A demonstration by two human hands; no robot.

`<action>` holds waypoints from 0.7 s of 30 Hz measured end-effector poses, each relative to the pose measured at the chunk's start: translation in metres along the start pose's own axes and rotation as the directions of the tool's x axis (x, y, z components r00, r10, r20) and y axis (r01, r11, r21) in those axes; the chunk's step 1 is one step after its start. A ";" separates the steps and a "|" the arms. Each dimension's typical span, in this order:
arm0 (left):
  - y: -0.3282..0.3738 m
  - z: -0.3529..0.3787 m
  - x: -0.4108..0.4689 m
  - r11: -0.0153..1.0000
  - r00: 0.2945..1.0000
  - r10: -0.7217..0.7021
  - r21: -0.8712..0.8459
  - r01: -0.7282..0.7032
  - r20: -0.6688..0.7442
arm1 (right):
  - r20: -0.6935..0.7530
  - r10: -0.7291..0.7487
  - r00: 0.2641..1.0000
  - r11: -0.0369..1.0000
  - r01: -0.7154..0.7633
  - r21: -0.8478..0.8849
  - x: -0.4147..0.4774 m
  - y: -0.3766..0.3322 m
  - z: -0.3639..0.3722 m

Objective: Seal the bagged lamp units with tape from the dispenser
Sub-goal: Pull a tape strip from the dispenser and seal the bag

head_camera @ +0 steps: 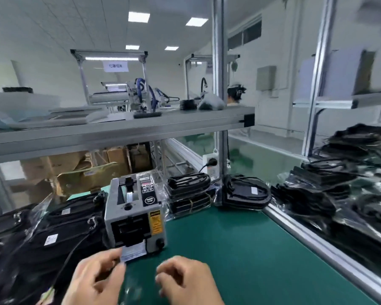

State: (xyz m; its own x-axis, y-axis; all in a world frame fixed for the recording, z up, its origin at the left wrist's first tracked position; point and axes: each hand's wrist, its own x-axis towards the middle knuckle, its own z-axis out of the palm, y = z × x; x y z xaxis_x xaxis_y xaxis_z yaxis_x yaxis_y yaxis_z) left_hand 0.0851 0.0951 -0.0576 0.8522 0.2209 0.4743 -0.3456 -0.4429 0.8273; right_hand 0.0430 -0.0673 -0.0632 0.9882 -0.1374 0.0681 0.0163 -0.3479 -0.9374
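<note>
left hand (97, 279) fingers (117, 253) pinch the clear tape strip (134, 252) at the near slot of the grey box dispenser (134, 213). right hand (186, 280) is loosely curled and empty, just right. black bagged lamp units (53, 236) are piled left, nearer the left hand.

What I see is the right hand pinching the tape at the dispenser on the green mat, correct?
No, the left hand pinches the tape at the dispenser on the green mat; the right hand hovers beside it. The head view shows this.

Left hand (97, 280) and right hand (186, 280) cropped at lower edge; tape strip (132, 253) beside left hand blurred; sign (115, 66), upper centre, illegible; shelf (365, 99), upper right, smeared.
</note>
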 end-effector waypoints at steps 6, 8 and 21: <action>0.050 0.156 0.016 0.962 0.856 -0.217 -0.047 0.270 0.469 | -0.328 0.344 0.880 0.906 -0.220 0.361 0.055 0.090 -0.126; 0.053 0.202 0.028 0.948 0.811 -0.262 -0.019 0.318 0.523 | -0.406 0.377 0.832 0.908 -0.245 0.340 0.077 0.110 -0.154; 0.049 0.380 0.074 0.834 0.714 -0.489 0.029 0.551 0.501 | -0.641 0.362 0.677 0.931 -0.297 0.211 0.184 0.145 -0.234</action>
State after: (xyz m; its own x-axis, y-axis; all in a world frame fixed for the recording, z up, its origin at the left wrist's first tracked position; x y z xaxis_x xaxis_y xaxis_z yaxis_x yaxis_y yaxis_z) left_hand 0.2805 -0.2408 -0.0967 0.9744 -0.0610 -0.2166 0.1924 -0.2729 0.9426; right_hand 0.1914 -0.3597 -0.1070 0.5771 -0.8133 -0.0739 -0.2463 -0.0870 -0.9653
